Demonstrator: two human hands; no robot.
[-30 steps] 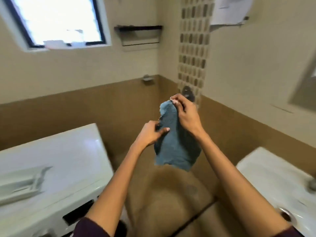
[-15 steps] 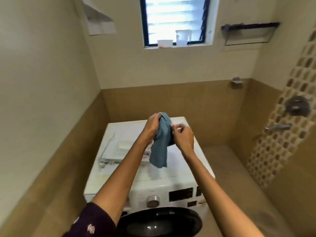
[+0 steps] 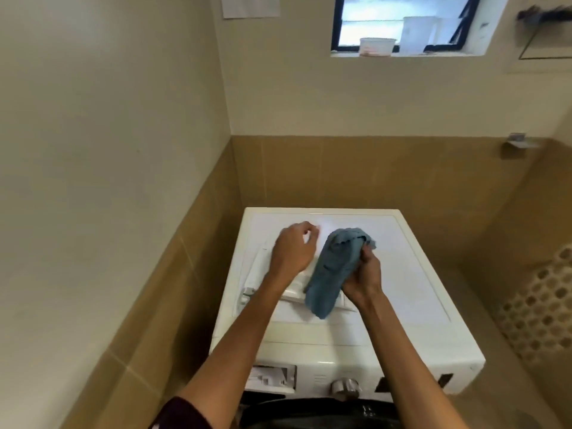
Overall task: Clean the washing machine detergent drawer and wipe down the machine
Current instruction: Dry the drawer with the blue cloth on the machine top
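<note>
Two hands are held above the top of the washing machine (image 3: 411, 274), which stands in the corner against the tiled wall. The blue cloth (image 3: 332, 270) is gripped by the right hand (image 3: 363, 278), whose fingers are curled shut around the bunched fabric; the cloth hangs slack from that grip. The left hand (image 3: 294, 252) is empty, its fingers loosely bent and spread, and it is poised just beside the cloth on the cloth's left.

The detergent drawer (image 3: 263, 278) has been taken out and is laid on the machine's top, directly beneath both hands. Its long axis is judged to run from the near left toward the far right, roughly away from the person; much of it is hidden by the left forearm and the cloth. The empty drawer slot (image 3: 272, 377) is seen at the front left of the machine, beside the dial (image 3: 345, 388).

The drawer lies nearer the left hand, so it would probably be steadied or lifted by that hand while the cloth is worked along its length by the right. Whether the left hand touches the drawer cannot be told
</note>
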